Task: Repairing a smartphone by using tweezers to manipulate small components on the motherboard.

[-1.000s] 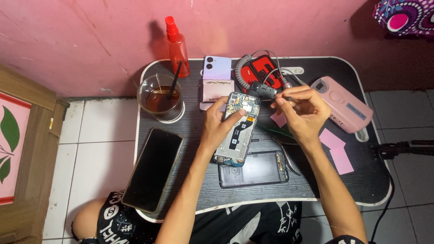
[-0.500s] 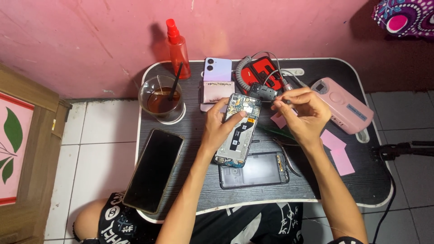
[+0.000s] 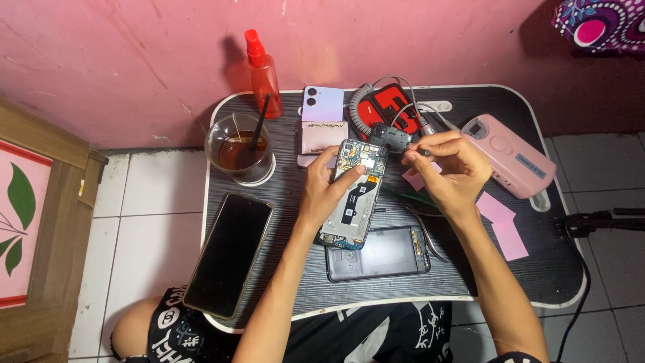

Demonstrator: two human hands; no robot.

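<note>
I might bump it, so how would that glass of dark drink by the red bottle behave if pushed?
The clear glass of dark liquid looks fairly full, so probably heavy and apt to slosh. Its black straw leans loose and may shift. On its saucer, it might slide rather than tip.

The left hand [image 3: 324, 195] grips an opened phone [image 3: 354, 195] with its circuit board showing, above a dark back cover [image 3: 376, 254] on the black table [image 3: 510, 282]. The right hand [image 3: 449, 168] pinches a small tool [image 3: 422, 128] just beside the phone's top.

bare forearms, no sleeves, left hand [image 3: 322, 195] and right hand [image 3: 449, 171] ungloved; black garment with white lettering at 6 o'clock.
</note>
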